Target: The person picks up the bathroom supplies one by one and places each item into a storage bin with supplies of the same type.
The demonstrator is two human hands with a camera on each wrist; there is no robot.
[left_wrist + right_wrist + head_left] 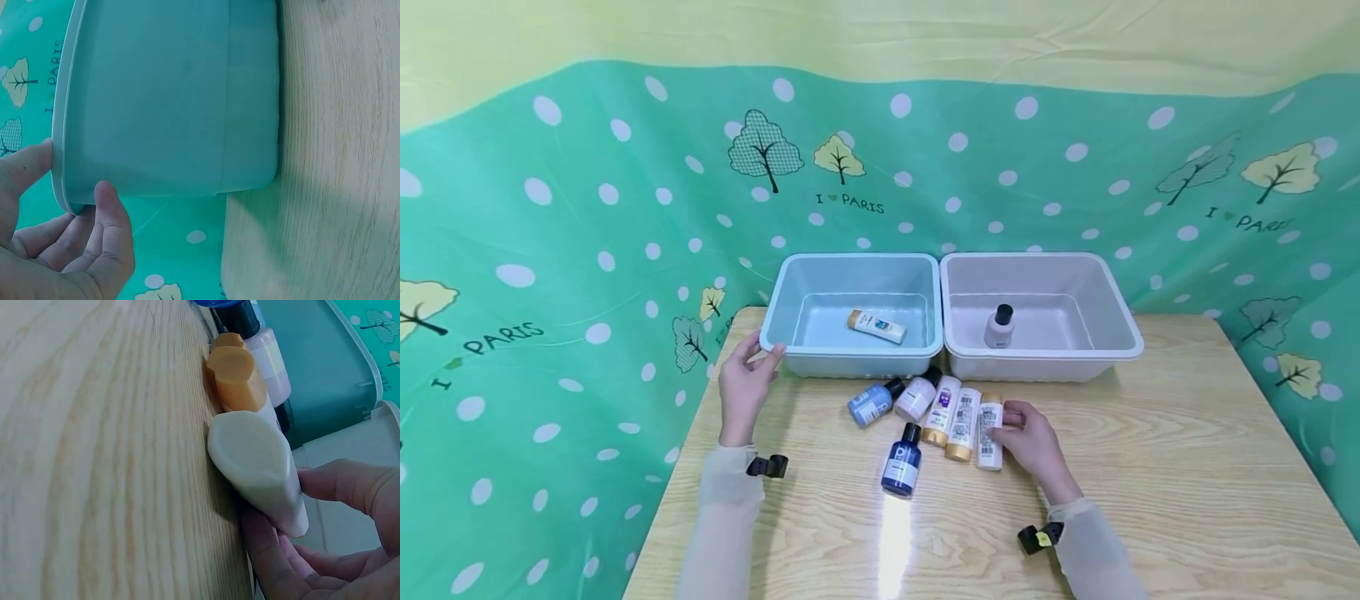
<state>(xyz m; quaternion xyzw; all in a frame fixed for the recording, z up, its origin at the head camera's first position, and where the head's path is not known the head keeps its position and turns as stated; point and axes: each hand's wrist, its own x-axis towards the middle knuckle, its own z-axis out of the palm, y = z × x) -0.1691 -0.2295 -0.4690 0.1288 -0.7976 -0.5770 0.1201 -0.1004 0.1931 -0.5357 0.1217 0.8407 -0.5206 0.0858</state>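
Note:
My left hand point(745, 392) grips the left front corner of the light blue plastic bin point(857, 364), thumb on the rim and fingers beneath it in the left wrist view. On the wooden table my right hand point(1036, 442) holds a white bottle with a gold cap point(989, 446) by its side, between thumb and fingers. In the right wrist view the white bottle's base point(250, 450) faces the camera. Two similar white bottles, one with a barcode point(963, 421) and one with a purple label point(942, 412), lie just left of it.
A pinkish-grey bin point(1037, 367) stands right of the blue one, holding a black-capped bottle point(998, 332). Inside the blue bin lies a white bottle point(878, 326). A light blue bottle point(871, 406), a pale pink bottle point(916, 400) and a dark blue bottle point(902, 467) lie on the table.

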